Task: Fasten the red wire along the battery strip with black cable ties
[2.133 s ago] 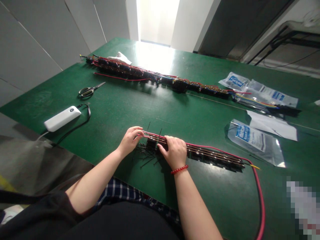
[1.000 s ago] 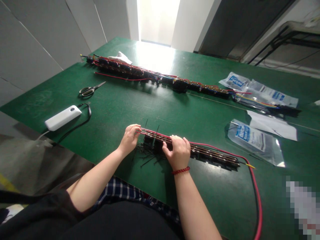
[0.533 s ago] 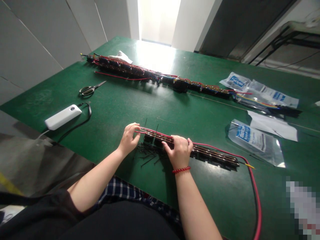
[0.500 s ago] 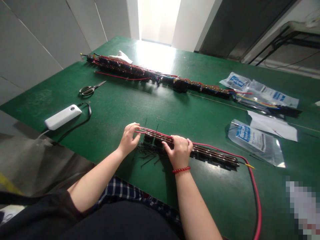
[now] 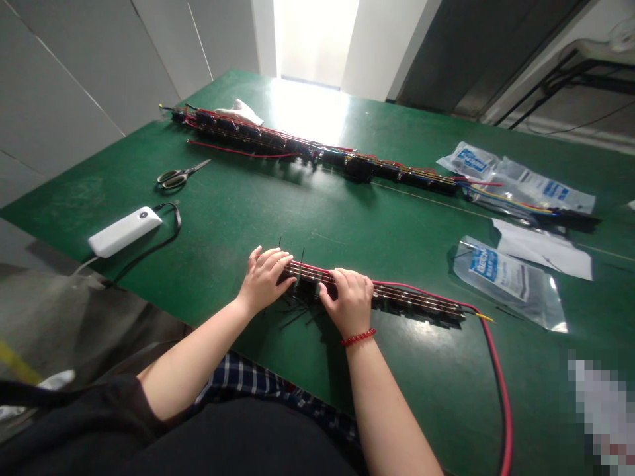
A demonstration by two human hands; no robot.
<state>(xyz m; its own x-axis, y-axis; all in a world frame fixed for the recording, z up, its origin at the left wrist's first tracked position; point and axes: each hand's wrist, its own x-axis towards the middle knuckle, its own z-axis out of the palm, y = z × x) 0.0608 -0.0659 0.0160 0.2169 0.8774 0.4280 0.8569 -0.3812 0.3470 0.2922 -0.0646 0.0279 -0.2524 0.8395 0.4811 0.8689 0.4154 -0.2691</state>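
Observation:
A long black strip assembly [image 5: 417, 303] with thin metal rods and a red wire along its far edge lies on the green table. My left hand [image 5: 265, 277] is wrapped over its left end, thumb on the near side. My right hand [image 5: 350, 297], with a red bead bracelet at the wrist, grips the strip near its middle. Two thin black ties [image 5: 302, 261] stick up between the hands. More black ties [image 5: 292, 317] lie loose on the table just below the strip. A thick red cable [image 5: 499, 383] runs from the strip's right end toward me.
A longer wired assembly [image 5: 248, 133] stretches across the table's far side. Scissors [image 5: 181, 177] and a white device [image 5: 126, 232] with a cable lie left. Plastic bags [image 5: 510, 274] and white paper [image 5: 546, 248] are on the right.
The strip has shifted slightly left between my hands. My left hand has moved from the wires at the left end to lie over that end. My right hand has moved slightly left.

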